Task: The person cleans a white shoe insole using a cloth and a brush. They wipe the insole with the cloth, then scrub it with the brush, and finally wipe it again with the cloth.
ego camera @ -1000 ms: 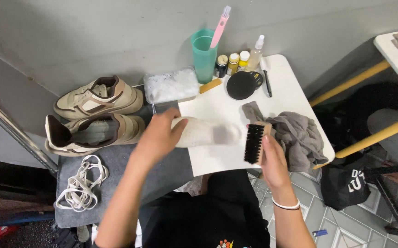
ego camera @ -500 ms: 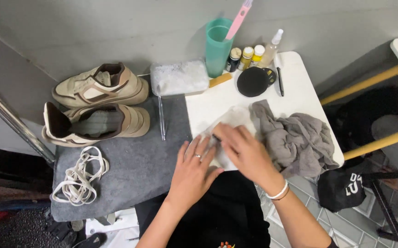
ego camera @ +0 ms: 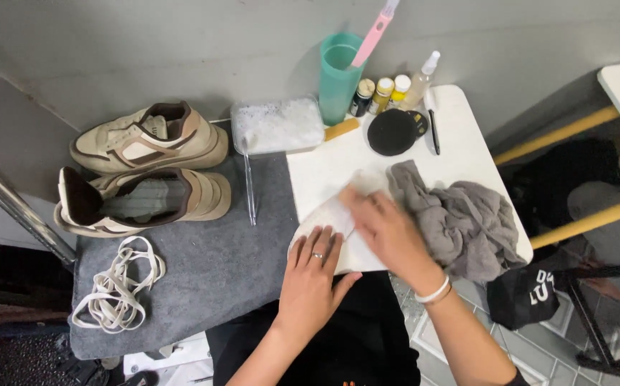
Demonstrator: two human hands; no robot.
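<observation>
Both hands rest flat and unclenched on a white insole (ego camera: 328, 218) at the table's six o'clock edge: left hand (ego camera: 313, 275) pinning, right hand (ego camera: 388, 236) pressing. It looks light, thin and bendy, best held by its edges; a grey cloth (ego camera: 460, 221) lies at three o'clock.

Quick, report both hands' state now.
Left hand: open, flat, fingers resting on the white insole.
Right hand: blurred, lying across the white insole; grip cannot be told.

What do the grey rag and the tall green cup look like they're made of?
Grey rag: soft woven or knit cloth, matte; it lies crumpled in limp folds. Green cup: probably plastic, smooth and slightly translucent, its rim paler.
</observation>
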